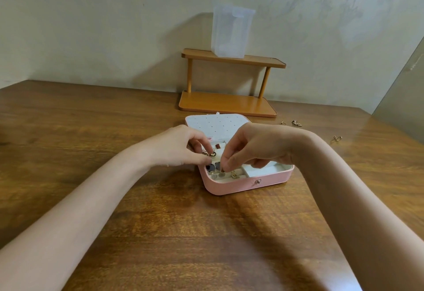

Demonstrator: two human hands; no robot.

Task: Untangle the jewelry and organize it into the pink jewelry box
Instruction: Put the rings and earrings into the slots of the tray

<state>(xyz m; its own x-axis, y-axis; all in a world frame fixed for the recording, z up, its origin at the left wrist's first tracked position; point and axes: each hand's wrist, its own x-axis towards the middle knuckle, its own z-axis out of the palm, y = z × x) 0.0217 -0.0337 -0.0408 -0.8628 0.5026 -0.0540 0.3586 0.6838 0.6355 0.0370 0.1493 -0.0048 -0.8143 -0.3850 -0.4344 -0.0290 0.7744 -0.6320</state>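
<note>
The pink jewelry box (pixel 243 184) lies open on the wooden table, its white dotted lid (pixel 215 126) folded back. Several earrings and rings sit in its left slots, among them a dark pair (pixel 212 167) and a gold piece (pixel 234 174). My left hand (pixel 181 147) hovers over the box's left side, fingertips curled down by a small gold earring (pixel 212 154); whether it pinches it is unclear. My right hand (pixel 250 149) reaches over the middle and pinches a small ring (pixel 222 172) at the front slots. Three loose gold pieces (pixel 296 123) lie on the table to the right.
A two-tier orange wooden shelf (pixel 227 105) stands behind the box against the wall, with a translucent plastic container (pixel 230 32) on its top tier. The box's right compartment (pixel 263 169) shows white lining. A grey panel (pixel 403 98) borders the table's far right.
</note>
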